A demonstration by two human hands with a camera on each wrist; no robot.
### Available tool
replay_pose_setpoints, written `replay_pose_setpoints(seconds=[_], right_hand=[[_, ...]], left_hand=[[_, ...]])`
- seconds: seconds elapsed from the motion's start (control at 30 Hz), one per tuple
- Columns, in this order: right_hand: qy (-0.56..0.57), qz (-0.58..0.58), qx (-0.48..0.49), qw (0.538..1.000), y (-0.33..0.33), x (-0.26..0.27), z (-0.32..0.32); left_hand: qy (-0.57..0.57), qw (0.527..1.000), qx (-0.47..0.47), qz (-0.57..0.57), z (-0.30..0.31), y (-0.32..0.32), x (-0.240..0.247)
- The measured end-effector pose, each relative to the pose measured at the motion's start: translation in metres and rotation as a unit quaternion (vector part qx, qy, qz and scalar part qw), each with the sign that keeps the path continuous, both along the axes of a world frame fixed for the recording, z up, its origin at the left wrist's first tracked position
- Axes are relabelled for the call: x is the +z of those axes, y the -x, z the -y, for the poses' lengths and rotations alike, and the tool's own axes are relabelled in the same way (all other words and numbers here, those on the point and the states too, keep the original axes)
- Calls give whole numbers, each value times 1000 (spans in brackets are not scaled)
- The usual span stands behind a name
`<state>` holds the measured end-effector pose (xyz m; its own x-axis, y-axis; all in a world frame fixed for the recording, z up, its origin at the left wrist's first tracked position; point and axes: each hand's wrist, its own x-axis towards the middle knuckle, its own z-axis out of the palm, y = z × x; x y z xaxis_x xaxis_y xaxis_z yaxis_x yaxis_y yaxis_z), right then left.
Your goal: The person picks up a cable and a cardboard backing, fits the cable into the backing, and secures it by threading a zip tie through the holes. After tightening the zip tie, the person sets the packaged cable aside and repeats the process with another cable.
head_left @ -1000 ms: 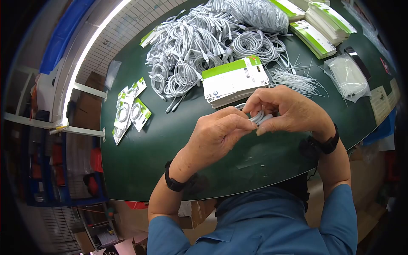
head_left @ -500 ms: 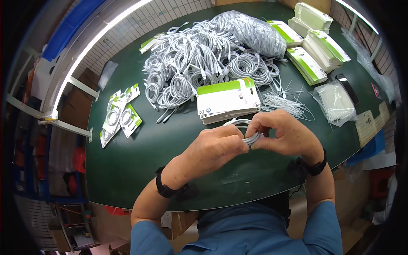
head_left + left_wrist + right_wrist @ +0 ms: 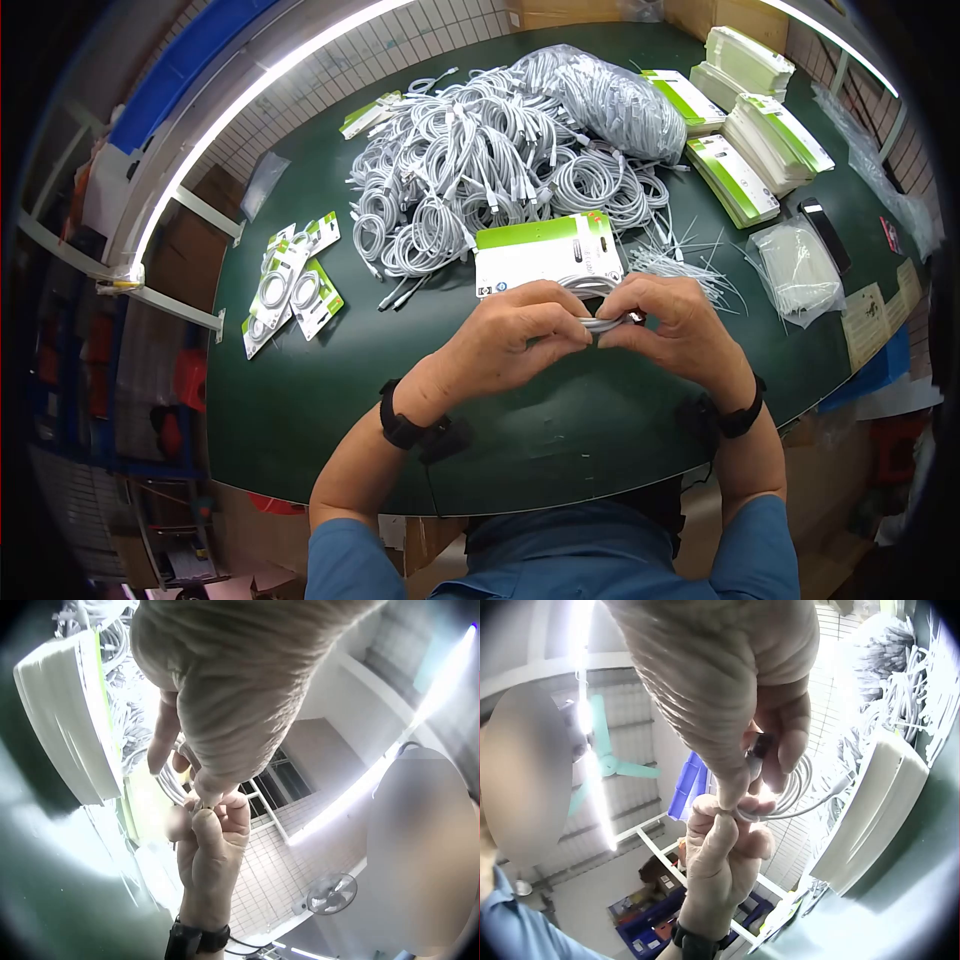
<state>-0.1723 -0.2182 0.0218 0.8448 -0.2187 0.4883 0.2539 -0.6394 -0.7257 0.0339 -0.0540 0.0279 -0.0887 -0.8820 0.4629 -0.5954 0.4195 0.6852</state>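
Both hands hold one coiled white USB cable (image 3: 590,285) over the near side of the green table. My left hand (image 3: 500,335) pinches the coil between thumb and fingertips. Facing it, my right hand (image 3: 680,325) pinches the same bundle, and the fingertips of both nearly meet. In the right wrist view the loops (image 3: 801,784) hang beyond the fingers, and a metal-tipped plug (image 3: 760,744) sticks out by the right thumb. Just behind the coil lies a stack of green-and-white cards (image 3: 545,250). The fingers hide part of the bundle.
A large heap of coiled cables (image 3: 450,160) and a clear bag of cables (image 3: 610,100) lie behind. Loose white cable ties (image 3: 690,272) and a bag of ties (image 3: 797,270) are at right, below more card stacks (image 3: 735,180). Carded cables (image 3: 285,285) lie at left.
The head view has shifted. The hands have drawn more level, with fingertips facing, and the coil now shows upright behind them, overlapping the card stack. Both hands keep hold of the cable.
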Motion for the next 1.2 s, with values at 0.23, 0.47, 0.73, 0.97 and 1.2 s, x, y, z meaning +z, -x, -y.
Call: replay_pose_setpoints(seconds=[0.23, 0.47, 0.73, 0.97, 1.2], right_hand=[[92, 72, -97, 988, -6, -16, 10], [107, 139, -102, 979, -5, -10, 12], [106, 163, -142, 971, -3, -19, 23], [58, 187, -158, 968, -3, -22, 25], [-7, 190, -166, 968, 0, -20, 19]], left_hand=[[-15, 984, 168, 59, 19, -31, -13], [-89, 936, 198, 276, 39, -46, -48], [-161, 925, 173, 299, 54, -52, -24], [-147, 933, 161, 286, 51, -52, -22], [-77, 943, 167, 277, 34, -54, -20]])
